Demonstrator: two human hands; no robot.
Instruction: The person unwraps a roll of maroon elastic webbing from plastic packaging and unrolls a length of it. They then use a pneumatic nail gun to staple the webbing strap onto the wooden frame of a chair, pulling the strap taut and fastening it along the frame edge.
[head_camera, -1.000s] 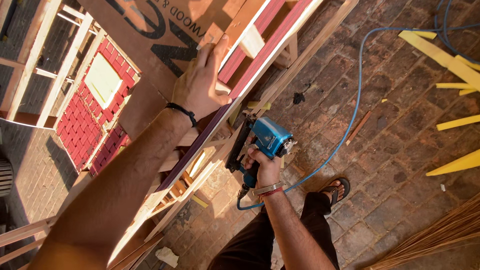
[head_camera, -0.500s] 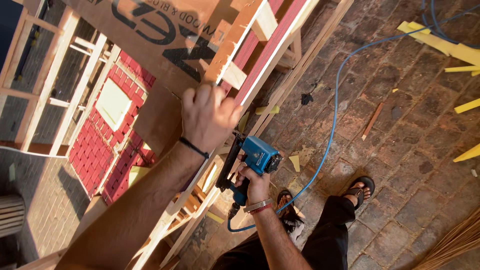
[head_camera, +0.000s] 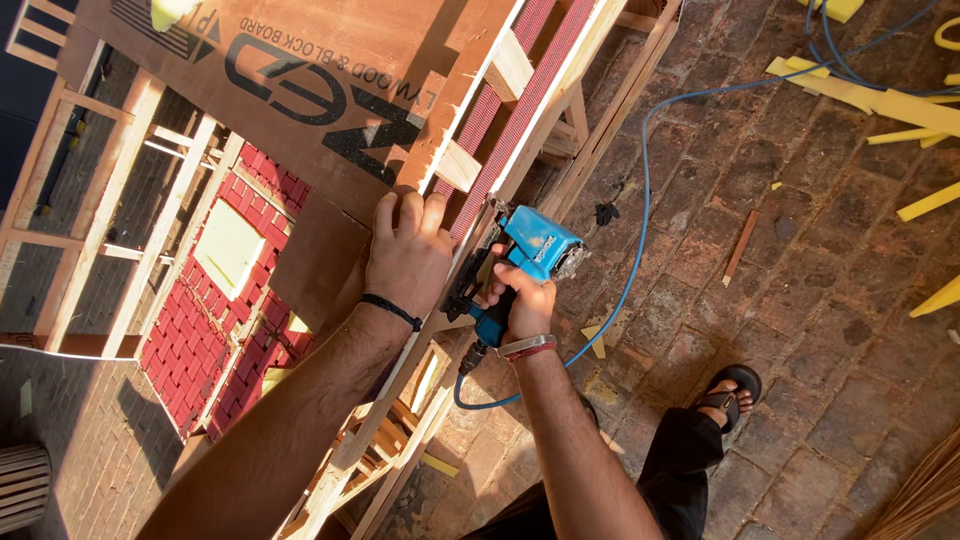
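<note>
My left hand (head_camera: 408, 255) presses flat on a brown plywood board (head_camera: 300, 90) at its lower edge, fingers spread over the wooden frame (head_camera: 530, 120) beneath. My right hand (head_camera: 520, 295) grips the handle of a blue pneumatic nail gun (head_camera: 525, 255), whose black nose rests against the frame's edge just right of my left hand. A blue air hose (head_camera: 640, 190) runs from the gun's base out across the floor. Red woven webbing (head_camera: 505, 95) lines the frame rail next to the board.
Brick paving (head_camera: 800, 300) lies to the right with yellow foam offcuts (head_camera: 880, 100), a small wood scrap (head_camera: 742, 245) and my sandalled foot (head_camera: 728, 390). More wooden frames (head_camera: 110, 200) and a red woven panel (head_camera: 210, 290) stand at the left. Thin sticks (head_camera: 930, 490) lie at the bottom right.
My left hand has slid down the board toward its lower edge. The nail gun has come up against the frame rail beside it. The view has shifted.
</note>
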